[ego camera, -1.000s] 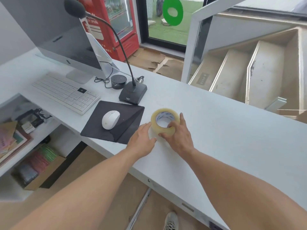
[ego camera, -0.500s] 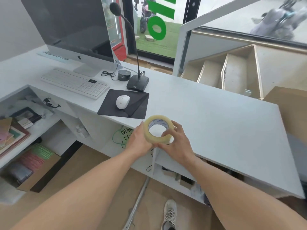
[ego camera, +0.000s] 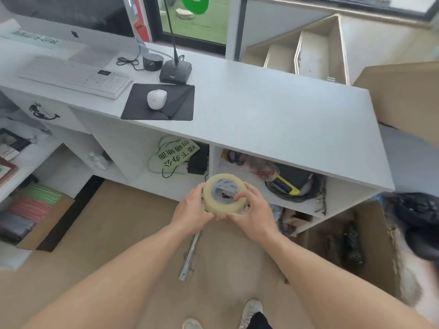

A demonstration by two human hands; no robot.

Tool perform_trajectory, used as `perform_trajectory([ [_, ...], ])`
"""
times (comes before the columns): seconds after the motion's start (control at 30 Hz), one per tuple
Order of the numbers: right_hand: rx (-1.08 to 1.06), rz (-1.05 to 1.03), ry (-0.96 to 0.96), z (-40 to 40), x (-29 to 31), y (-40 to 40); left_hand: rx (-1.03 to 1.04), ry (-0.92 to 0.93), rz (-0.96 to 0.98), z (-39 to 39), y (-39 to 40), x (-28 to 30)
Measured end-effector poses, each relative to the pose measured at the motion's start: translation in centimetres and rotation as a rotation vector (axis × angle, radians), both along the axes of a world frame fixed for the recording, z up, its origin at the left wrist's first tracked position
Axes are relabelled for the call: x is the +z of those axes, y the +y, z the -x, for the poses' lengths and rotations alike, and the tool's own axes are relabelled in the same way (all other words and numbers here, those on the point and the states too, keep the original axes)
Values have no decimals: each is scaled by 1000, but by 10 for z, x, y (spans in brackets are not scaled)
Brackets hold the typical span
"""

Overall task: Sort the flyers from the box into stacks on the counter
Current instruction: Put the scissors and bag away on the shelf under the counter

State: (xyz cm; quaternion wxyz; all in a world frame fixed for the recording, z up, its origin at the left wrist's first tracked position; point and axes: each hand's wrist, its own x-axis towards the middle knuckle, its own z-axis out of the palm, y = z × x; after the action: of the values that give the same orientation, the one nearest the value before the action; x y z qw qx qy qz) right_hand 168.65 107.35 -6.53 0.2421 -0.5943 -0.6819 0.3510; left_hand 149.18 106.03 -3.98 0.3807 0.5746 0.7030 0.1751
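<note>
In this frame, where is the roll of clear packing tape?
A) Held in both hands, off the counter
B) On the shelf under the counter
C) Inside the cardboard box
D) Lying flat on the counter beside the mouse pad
A: the left hand and right hand both grip the tape roll in the air in front of the counter, not resting on it.

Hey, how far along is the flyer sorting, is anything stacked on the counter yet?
Done: nothing visible; the counter shows no flyer stacks, only desk items like the mouse. In hand: the left hand and right hand both hold a roll of clear tape in front of the counter. Left: all of the sorting; no flyers are clearly visible. An open cardboard box sits at right.
</note>
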Motion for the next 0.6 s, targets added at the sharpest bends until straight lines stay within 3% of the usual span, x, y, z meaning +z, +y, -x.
perform_trajectory([
  [0.4, -322, -24, -89, -126, -164, 38, -212, 36, -41, -127, 55, -171],
  [0.6, -536, -142, -57, -174, -221, 103, -261, -1, -143, -183, 109, -211],
])
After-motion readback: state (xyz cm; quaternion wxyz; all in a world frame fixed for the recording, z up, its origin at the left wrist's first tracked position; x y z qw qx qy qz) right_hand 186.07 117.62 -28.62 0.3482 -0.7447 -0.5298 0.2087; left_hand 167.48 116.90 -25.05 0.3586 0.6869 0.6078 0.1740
